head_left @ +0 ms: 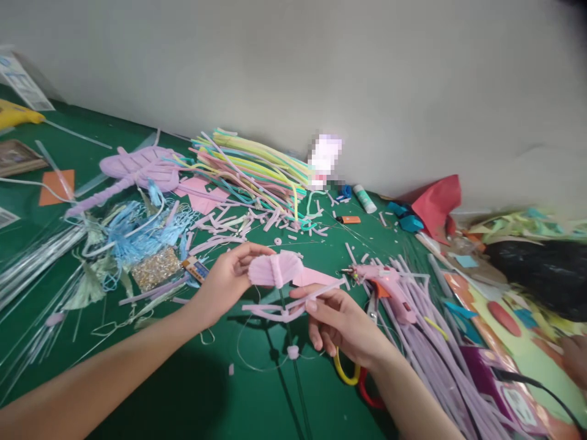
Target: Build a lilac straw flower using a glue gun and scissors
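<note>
Pinched at its left edge by my left hand [225, 276] is a lilac fan-shaped piece [288, 269] with a fuzzy ridge across it. My right hand [340, 321] is closed on a lilac pipe-cleaner frame [270, 313], made of a straight strip and a curved one, just below the fan. A thin dark green stem [300, 391] runs down from these pieces, with a small lilac knob [292, 352] around it. Beneath my right hand lie scissors with yellow and red handles [346, 370], partly covered. A pink glue gun [389, 284] rests to its right.
Bundled multicoloured pipe cleaners [257, 177] lie at the back, near lilac offcuts [270, 217]. Blue tassels [137, 226] and a bag of beads [156, 269] sit left. Lilac pipe cleaners [440, 366] spread at right. Another person's hand [575, 357] shows at the right edge.
</note>
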`<control>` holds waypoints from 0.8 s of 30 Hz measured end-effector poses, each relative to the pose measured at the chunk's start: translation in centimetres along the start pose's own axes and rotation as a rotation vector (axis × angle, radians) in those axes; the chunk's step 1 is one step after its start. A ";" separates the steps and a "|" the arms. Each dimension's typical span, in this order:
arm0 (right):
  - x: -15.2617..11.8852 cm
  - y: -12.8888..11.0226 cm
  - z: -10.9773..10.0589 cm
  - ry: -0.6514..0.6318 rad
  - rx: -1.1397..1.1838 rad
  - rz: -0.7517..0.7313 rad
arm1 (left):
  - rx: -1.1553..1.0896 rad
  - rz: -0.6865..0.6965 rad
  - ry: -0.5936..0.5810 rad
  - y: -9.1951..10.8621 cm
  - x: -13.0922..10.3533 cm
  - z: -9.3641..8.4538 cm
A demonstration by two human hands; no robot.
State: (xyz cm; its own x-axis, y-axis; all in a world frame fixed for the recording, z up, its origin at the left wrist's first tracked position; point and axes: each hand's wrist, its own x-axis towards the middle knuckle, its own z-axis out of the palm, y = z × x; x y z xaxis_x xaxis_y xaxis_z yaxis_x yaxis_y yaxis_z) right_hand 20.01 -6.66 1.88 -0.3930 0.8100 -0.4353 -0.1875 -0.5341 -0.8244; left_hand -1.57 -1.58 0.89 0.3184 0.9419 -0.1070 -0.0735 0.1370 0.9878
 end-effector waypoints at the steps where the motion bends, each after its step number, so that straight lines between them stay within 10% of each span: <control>1: 0.0 0.1 -0.1 -0.004 0.000 -0.007 | -0.112 -0.064 0.014 0.2 0.0 0.0; 6: 0.0 0.3 -0.6 0.042 -0.092 -0.078 | -0.309 -0.169 -0.013 0.5 0.0 0.0; 24: 0.3 -0.2 1.0 0.342 -0.018 -0.086 | 0.028 -0.144 -0.174 0.2 0.0 -0.2</control>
State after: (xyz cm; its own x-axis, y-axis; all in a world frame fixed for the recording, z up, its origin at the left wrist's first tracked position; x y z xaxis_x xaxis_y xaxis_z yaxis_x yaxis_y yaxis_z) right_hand 19.06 -6.59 2.29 -0.0513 0.8880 -0.4571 -0.1894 -0.4580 -0.8685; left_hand -1.72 -1.47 1.08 0.4821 0.8458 -0.2285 0.0104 0.2553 0.9668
